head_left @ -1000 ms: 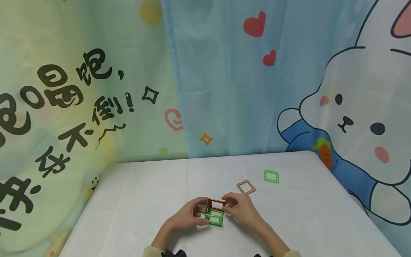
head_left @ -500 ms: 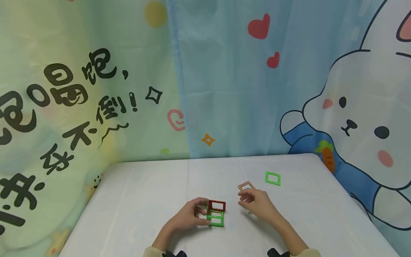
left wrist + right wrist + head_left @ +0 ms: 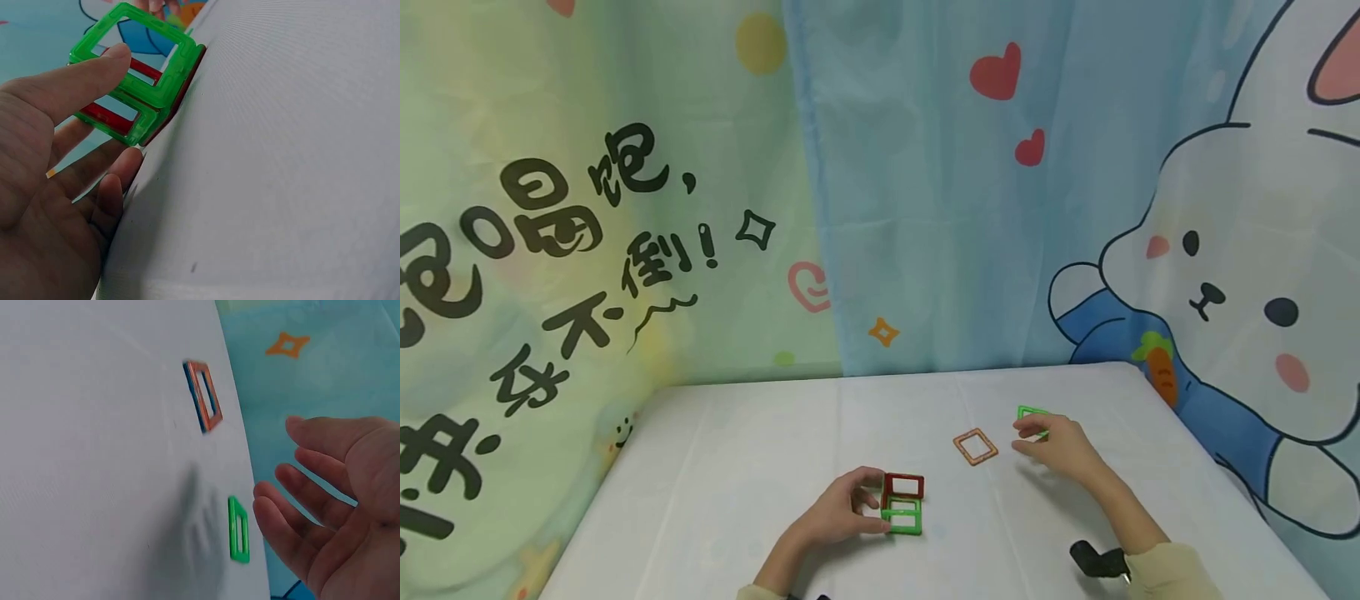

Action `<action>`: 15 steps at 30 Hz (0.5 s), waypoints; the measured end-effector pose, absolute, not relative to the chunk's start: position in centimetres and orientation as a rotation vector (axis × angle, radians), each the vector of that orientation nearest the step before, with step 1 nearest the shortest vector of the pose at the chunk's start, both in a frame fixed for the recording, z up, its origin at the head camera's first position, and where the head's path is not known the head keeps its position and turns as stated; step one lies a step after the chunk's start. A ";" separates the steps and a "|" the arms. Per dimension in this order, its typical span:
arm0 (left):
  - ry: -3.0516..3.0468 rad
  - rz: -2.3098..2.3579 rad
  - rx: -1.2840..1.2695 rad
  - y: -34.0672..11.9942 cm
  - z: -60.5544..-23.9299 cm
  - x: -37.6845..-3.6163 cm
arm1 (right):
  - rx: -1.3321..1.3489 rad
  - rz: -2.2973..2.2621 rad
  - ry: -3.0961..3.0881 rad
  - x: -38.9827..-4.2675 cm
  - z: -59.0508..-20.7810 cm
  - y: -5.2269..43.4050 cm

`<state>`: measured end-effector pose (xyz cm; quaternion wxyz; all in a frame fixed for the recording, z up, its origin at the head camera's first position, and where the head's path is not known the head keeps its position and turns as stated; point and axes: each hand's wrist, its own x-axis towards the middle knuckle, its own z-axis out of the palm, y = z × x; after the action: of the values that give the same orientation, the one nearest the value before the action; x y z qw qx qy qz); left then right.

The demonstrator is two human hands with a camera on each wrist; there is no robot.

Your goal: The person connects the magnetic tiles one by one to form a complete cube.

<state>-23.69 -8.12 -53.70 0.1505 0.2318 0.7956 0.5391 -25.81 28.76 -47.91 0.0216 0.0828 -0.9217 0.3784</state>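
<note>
Left grip (image 3: 840, 507) pinching the red-and-green frame block (image 3: 145, 94), I see; right grip (image 3: 1063, 447) spread, hovering near the green square (image 3: 233, 528); orange square (image 3: 213, 422) lying on the desk (image 3: 737, 450).

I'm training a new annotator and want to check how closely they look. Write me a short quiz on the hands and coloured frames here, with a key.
1. Which hand has its thumb on the joined red-and-green frames?

2. True or false: the orange frame and the loose green frame lie apart from each other.

3. Which is nearest the right hand?
A) the orange frame
B) the loose green frame
C) the joined red-and-green frames

Key:
1. The left hand.
2. True.
3. B.
</note>
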 end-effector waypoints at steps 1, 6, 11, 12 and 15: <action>2.284 1.548 0.665 -8.2 -53.8 -23.6 | 0.237 1.153 -2.869 -26.1 -47.9 29.2; 2.277 1.562 0.672 -8.3 -53.8 -23.7 | 0.149 1.103 -2.901 -28.2 -48.1 31.6; 2.274 1.566 0.664 -8.3 -54.2 -24.0 | 0.046 1.144 -2.926 -29.7 -48.8 33.6; 2.276 1.562 0.665 -8.3 -54.3 -24.1 | 0.026 1.154 -2.929 -29.9 -49.0 33.9; 2.277 1.555 0.659 -8.2 -54.6 -24.1 | -0.017 1.185 -2.932 -30.2 -49.6 34.7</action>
<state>-24.07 -8.24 -54.61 0.1528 0.2297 0.7938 0.5420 -30.24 34.68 -49.58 -0.0105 -0.0054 -0.9271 0.3746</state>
